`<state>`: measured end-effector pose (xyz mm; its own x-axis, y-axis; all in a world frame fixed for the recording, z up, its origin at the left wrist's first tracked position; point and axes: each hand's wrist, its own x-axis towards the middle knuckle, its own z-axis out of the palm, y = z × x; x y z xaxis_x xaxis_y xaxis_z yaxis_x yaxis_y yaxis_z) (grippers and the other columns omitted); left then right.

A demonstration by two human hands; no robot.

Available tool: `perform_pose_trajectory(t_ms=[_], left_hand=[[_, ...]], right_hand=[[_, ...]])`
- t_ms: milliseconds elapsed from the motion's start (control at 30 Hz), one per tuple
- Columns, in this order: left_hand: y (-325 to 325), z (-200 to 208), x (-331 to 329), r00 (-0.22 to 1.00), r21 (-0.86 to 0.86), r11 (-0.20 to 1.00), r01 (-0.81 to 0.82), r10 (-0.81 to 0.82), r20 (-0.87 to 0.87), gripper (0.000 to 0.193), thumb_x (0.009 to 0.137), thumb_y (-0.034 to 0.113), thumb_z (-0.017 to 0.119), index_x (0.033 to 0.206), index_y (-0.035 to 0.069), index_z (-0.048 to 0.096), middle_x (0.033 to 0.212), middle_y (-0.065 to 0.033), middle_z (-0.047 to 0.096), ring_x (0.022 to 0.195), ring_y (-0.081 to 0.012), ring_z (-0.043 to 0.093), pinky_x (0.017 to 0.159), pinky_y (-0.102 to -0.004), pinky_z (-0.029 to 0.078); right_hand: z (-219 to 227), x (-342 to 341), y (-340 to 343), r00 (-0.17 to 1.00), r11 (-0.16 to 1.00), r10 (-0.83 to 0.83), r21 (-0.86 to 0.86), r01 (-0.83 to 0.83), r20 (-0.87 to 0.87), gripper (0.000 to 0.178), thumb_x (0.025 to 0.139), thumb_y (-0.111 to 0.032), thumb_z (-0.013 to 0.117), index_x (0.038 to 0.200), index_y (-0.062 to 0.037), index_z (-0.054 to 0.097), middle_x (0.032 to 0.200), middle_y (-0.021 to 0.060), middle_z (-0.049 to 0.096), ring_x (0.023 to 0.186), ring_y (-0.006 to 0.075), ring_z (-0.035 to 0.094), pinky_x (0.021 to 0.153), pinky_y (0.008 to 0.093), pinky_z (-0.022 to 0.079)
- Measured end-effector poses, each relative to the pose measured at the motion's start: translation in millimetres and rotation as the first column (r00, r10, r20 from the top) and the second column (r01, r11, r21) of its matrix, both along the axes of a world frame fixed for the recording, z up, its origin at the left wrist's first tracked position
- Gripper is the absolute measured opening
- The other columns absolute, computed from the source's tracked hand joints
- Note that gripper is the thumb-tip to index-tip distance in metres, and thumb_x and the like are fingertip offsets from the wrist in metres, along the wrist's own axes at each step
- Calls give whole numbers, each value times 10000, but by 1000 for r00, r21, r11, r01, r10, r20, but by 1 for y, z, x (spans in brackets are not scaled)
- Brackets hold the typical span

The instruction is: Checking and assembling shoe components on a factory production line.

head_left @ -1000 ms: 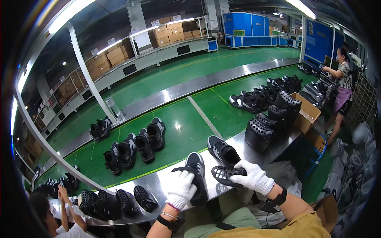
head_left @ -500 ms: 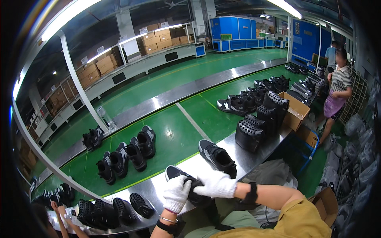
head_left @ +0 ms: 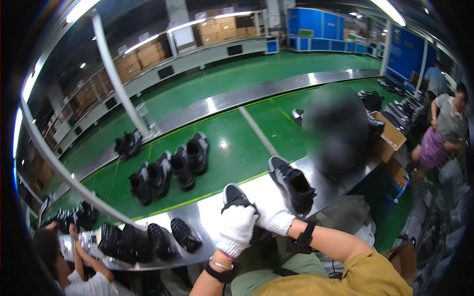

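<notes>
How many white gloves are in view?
2: the left glove on the left hand, the right glove on the right hand, both at the same dark shoe. Others could be hidden.

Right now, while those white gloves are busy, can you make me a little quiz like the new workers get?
1. True or false: the left hand and the right hand both wear white gloves.
2. What is the left hand on?
a) a water bottle
b) a black shoe
c) a cardboard box
3. Fill in the colour: the floor-like surface just beyond the metal counter is ____.

Key: 1 true; 2 b; 3 green.
</notes>
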<state>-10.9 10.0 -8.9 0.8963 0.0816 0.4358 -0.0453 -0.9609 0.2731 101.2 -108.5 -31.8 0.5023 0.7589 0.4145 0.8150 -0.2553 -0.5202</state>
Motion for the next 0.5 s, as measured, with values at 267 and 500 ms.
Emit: perform_pose_trajectory(t_ms=[267, 500], left_hand=[[2, -26, -18, 936, -265, 959, -102, 182, 301, 407, 731, 143, 795, 1110, 60, 674, 1000, -129, 660, 939, -340, 628, 847, -440, 505], [-2, -40, -14, 944, -169, 979, -111, 157, 290, 410, 756, 4, 710, 1162, 20, 660, 1072, -162, 673, 1015, -355, 642, 927, -454, 502]], right_hand=[[5, 11, -26, 626, 999, -22, 8, 45, -779, 407, 941, -202, 663, 1296, -7, 624, 1097, 132, 708, 942, 190, 676, 861, 328, 551], [-9, 8, -3, 820, 993, 59, 114, 8, -569, 313, 990, -197, 614, 1259, -49, 673, 1146, 77, 707, 1002, 157, 627, 938, 290, 491]])
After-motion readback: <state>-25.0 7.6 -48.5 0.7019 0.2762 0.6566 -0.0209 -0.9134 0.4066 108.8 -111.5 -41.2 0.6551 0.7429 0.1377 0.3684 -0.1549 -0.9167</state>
